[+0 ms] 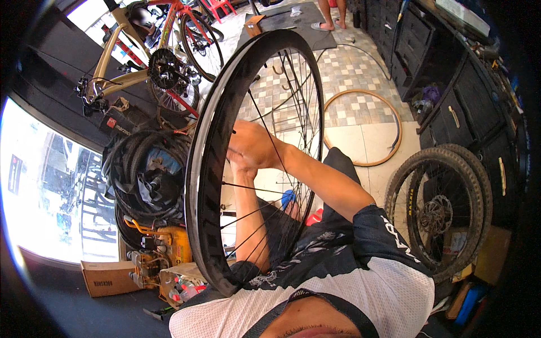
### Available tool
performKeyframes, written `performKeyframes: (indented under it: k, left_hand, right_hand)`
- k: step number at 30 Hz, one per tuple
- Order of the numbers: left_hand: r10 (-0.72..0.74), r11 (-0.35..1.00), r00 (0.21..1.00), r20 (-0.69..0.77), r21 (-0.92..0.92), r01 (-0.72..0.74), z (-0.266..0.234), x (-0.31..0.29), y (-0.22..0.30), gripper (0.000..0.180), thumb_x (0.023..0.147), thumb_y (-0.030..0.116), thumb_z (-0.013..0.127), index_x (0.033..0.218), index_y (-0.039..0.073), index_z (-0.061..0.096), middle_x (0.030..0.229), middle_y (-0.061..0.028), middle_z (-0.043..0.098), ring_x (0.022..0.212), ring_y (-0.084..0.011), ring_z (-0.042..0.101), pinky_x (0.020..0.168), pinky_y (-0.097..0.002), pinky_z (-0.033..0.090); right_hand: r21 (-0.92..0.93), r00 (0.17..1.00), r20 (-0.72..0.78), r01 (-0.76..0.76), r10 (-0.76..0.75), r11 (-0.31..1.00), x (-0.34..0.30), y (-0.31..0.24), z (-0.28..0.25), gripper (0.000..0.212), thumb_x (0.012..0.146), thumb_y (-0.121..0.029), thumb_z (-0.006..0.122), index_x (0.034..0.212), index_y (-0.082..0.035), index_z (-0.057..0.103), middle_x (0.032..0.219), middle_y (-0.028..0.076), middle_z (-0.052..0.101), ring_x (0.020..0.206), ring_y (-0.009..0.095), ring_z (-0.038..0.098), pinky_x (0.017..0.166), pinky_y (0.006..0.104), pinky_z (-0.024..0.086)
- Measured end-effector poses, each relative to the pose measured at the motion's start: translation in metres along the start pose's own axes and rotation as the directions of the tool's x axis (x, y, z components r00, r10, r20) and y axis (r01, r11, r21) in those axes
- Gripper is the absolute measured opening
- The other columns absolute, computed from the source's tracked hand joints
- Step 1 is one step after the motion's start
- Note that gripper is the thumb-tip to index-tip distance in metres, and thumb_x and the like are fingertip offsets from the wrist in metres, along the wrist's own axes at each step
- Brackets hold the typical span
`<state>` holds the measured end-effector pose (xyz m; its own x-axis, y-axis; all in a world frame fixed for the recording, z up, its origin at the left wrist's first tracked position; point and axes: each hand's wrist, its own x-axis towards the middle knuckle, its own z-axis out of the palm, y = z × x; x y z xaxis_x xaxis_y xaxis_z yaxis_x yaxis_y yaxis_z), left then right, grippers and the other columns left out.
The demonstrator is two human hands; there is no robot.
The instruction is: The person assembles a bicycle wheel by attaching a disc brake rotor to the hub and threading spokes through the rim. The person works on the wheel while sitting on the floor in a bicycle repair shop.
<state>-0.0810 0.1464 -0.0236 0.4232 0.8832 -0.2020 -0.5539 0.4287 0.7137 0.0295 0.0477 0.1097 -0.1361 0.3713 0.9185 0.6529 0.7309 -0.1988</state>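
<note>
A bare bicycle wheel (194, 186) with a deep black rim and dark spokes stands upright and tilted before me, its lower rim close to my shirt. A pale strip runs along the rim's outer channel. My right hand (256, 143) is closed, with its back toward me, near the inner side of the left rim. My left hand (242, 166) is closed just below it and partly covered by it. Both forearms show among the spokes. What the fingers grip is hidden by the rim and the right hand.
A tan-edged tyre (400, 129) lies on the tiled floor ahead. Knobbly-tyred wheels (389, 191) lean by dark cabinets (462, 121) at right. Left are a gold bicycle frame (107, 62), piled tyres (121, 180), an orange compressor (179, 245) and a cardboard box (110, 279). Another person's legs (327, 14) stand far ahead.
</note>
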Motion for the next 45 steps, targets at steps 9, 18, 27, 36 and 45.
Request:
performKeyframes:
  k: [9, 18, 27, 36, 45]
  left_hand:
    - [-0.067, 0.998, 0.994, -0.090, 0.005, 0.068, 0.012, -0.008, -0.003, 0.032, 0.101, 0.019, 0.052, 0.133, 0.012, 0.054, 0.109, -0.0101, 0.067, 0.090, -0.0219, 0.068, 0.064, -0.0302, 0.058]
    - [-0.213, 0.977, 0.977, 0.016, -0.009, 0.213, -0.013, 0.003, -0.018, 0.027, 0.106, 0.030, 0.055, 0.120, 0.008, 0.060, 0.103, -0.0053, 0.068, 0.068, -0.0155, 0.064, 0.044, -0.0210, 0.048]
    - [-0.102, 0.995, 0.994, -0.049, -0.028, 0.101, -0.038, 0.024, -0.014, 0.029, 0.102, 0.028, 0.054, 0.129, 0.017, 0.058, 0.103, -0.0008, 0.068, 0.081, -0.0153, 0.069, 0.048, -0.0235, 0.047]
    - [-0.056, 0.998, 0.978, 0.203, 0.026, 0.051, -0.021, 0.007, -0.023, 0.032, 0.098, 0.022, 0.052, 0.130, 0.021, 0.053, 0.114, -0.0037, 0.066, 0.091, -0.0237, 0.071, 0.049, -0.0259, 0.042]
    - [-0.003, 0.987, 0.976, 0.217, 0.159, -0.032, -0.015, 0.003, -0.040, 0.044, 0.101, 0.018, 0.051, 0.144, 0.017, 0.048, 0.121, -0.0049, 0.066, 0.098, -0.0193, 0.069, 0.063, -0.0352, 0.060]
  right_hand:
    - [0.131, 0.996, -0.021, -0.085, 0.089, 0.988, -0.007, 0.000, 0.014, 0.020, 0.090, -0.004, 0.066, 0.109, -0.010, 0.064, 0.095, 0.012, 0.066, 0.092, 0.033, 0.066, 0.077, 0.0440, 0.056]
    - [-0.264, 0.933, 0.144, -0.284, 0.329, 0.922, -0.004, 0.037, 0.046, 0.018, 0.091, -0.020, 0.066, 0.106, -0.010, 0.063, 0.091, 0.010, 0.069, 0.087, 0.033, 0.071, 0.072, 0.0463, 0.058]
    - [-0.140, 0.929, 0.073, -0.350, 0.363, 0.926, -0.004, 0.030, 0.045, 0.015, 0.093, -0.017, 0.063, 0.105, -0.008, 0.059, 0.094, 0.013, 0.067, 0.089, 0.039, 0.069, 0.072, 0.0493, 0.057]
    - [-0.164, 0.680, -0.102, -0.731, 0.726, 0.662, -0.002, 0.083, 0.034, 0.038, 0.097, -0.018, 0.057, 0.127, 0.004, 0.049, 0.080, 0.030, 0.068, 0.082, 0.050, 0.068, 0.074, 0.0582, 0.054]
    - [-0.191, 0.739, -0.074, -0.670, 0.670, 0.717, -0.027, 0.081, 0.054, 0.043, 0.096, -0.013, 0.054, 0.139, -0.020, 0.058, 0.095, 0.020, 0.071, 0.088, 0.045, 0.069, 0.077, 0.0550, 0.057]
